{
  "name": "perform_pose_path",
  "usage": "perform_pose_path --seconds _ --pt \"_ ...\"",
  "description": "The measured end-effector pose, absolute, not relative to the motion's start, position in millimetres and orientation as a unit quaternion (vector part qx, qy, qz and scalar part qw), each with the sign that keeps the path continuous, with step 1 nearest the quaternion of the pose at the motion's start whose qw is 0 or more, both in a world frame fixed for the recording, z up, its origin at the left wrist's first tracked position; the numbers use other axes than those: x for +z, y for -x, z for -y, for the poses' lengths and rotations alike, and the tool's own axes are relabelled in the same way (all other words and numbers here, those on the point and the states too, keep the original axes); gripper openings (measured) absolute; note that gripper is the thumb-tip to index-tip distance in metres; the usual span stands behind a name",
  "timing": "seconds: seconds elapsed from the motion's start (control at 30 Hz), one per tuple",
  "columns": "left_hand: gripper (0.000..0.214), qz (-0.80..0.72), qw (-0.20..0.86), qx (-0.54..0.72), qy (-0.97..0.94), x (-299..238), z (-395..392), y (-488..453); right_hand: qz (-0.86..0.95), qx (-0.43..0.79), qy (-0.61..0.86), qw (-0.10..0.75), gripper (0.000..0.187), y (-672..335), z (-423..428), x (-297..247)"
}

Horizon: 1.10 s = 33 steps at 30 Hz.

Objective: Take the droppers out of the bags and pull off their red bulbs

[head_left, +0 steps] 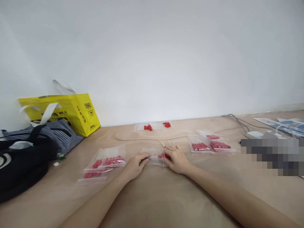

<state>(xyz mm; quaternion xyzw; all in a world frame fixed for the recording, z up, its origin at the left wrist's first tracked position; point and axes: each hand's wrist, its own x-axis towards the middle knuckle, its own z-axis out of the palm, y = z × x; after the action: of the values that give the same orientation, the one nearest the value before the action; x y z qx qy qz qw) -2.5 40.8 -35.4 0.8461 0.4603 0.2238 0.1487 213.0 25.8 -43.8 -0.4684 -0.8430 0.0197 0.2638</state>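
A small clear plastic bag with red-tipped white sticks in it lies on the wooden table in front of me. My left hand pinches the bag's left edge. My right hand is closed on the bag's right end, over the red tips. Two filled bags lie to the left of my left hand. More filled bags lie to the right of my right hand.
Loose red-tipped sticks lie on a clear sheet by the wall. A yellow shopping bag, a striped bag and a black bag sit at the left. Cables, a white box and printed papers lie at the right.
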Motion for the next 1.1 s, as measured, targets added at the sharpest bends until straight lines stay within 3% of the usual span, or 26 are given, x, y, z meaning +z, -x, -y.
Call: perform_pose_path --seconds 0.2,0.4,0.67,0.87,1.0,1.1 --pt "0.03 -0.489 0.126 0.203 -0.839 -29.6 -36.4 4.6 0.819 0.102 0.403 0.394 0.017 -250.8 -19.8 -37.2" --pt "0.033 -0.521 0.049 0.186 -0.832 -32.1 -34.0 6.6 0.717 -0.003 0.483 0.503 0.018 -287.0 -30.6 -40.7" --pt "0.033 -0.488 -0.092 0.193 -0.846 -38.0 -34.0 6.9 0.731 -0.061 0.525 0.431 0.018 -271.9 -49.2 -67.1" --pt "0.045 -0.483 0.007 0.161 -0.861 -36.2 -25.9 -1.2 0.786 -0.035 0.51 0.347 0.02 -262.0 -43.5 -69.8" --pt "0.059 -0.526 0.031 0.155 -0.835 -35.4 -24.2 -1.4 0.799 -0.001 0.493 0.345 0.019 -258.5 -35.7 -66.0" --pt "0.056 -0.531 0.028 0.098 -0.842 -33.7 -25.8 -0.5 0.803 0.029 0.48 0.353 0.019 -258.2 -32.4 -64.3"
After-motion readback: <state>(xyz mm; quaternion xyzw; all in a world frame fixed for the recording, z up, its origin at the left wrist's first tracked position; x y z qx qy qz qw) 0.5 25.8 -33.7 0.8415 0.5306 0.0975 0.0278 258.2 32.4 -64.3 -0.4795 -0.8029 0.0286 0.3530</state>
